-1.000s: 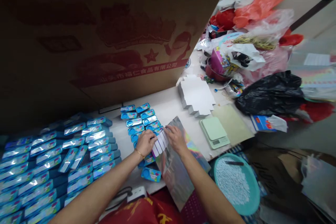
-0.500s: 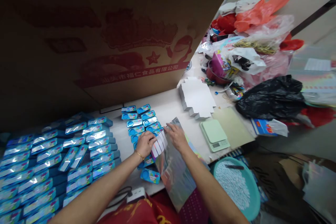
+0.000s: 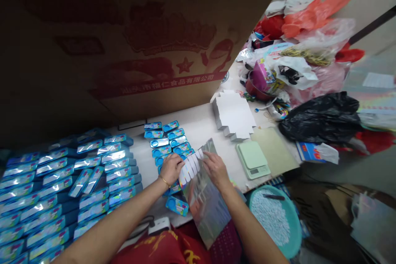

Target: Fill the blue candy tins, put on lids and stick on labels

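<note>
My left hand [image 3: 171, 169], a bracelet at its wrist, is closed with fingertips against the left end of a row of small white-topped packs [image 3: 189, 168]. Several of these narrow packs stand side by side, slightly fanned. At the row's other end my right hand [image 3: 215, 168] has its fingers bent and pressed to the last pack. Beneath the right hand and forearm lies a shiny silver bag [image 3: 208, 206], slanting down to my lap. Blue tins [image 3: 161, 152] with colourful labels lie in two columns just beyond my left hand, partly hidden by it.
Many more blue tins [image 3: 55, 179] are stacked on the left. A large cardboard box [image 3: 148, 90] walls off the back. White cut-out card sheets [image 3: 234, 111], a green scale [image 3: 253, 159], a teal basin [image 3: 292, 225] of small pale pieces and a black bag [image 3: 321, 115] are on the right.
My right hand has shifted slightly right and its fingers have bent in at the row's end. More white packs show between my hands. The left hand stays nearly in place.
</note>
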Demonstrator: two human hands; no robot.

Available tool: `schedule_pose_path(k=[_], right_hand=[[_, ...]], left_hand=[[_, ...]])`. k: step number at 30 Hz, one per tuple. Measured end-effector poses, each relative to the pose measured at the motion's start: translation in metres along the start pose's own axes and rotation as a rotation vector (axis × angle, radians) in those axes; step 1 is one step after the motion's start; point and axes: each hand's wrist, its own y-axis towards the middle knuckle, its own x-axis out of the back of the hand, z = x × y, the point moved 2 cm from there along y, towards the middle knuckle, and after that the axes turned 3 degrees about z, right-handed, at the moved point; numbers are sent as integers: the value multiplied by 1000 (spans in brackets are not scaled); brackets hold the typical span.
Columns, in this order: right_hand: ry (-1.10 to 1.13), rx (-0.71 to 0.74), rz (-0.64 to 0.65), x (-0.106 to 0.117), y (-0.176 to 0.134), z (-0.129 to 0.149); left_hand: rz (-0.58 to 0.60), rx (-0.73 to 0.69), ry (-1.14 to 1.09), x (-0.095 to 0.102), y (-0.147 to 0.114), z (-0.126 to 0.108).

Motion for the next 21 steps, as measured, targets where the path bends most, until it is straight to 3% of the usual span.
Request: schedule_pose_path(k=[4,7,10,13,15,18,21], right_hand=[[124,-91,64,81,3,18],[288,-206,44,109,20,29],[462,-306,29,90,42,36],[698,-441,17,51,61,42],[864,-550,37,26,69,49],[1049,-685,80,-4,78,63],[1129,-720,93,-32,90,77]], left_hand=[[1,-17,53,-2,-1,-2],[-58,-5,-105,5,-2,-3],[-103,57,-466,18,-9,-5],[-33,154,-865,30,-18,-5],[-78,244,-1036,37,-23,-1],[-267,410,-1094,48,-25,19],[-380,508,-1032,61,-24,45]])
